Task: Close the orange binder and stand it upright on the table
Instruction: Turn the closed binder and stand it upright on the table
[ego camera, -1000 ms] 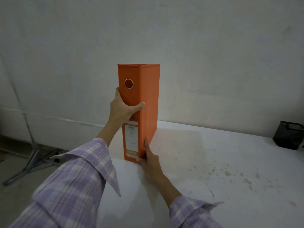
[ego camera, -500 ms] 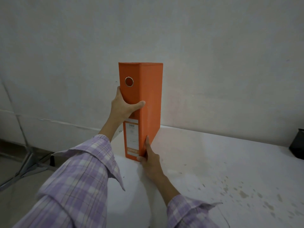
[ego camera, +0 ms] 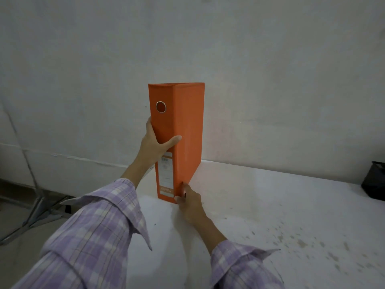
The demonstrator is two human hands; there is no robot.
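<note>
The closed binder (ego camera: pixel 187 130) stands on the surface (ego camera: pixel 260 205), left hand (ego camera: pixel 155 146) gripping its spine, right hand (ego camera: pixel 190 202) pinching its lower corner, label print unreadable.

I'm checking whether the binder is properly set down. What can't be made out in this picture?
- Head view: the binder's far side and bottom edge are hidden by its own body, so full contact with the table is unclear.
- The spine label's print is too small to read.
- The left hand's fingers are behind the spine.
- The black container is cut off by the right edge.
</note>
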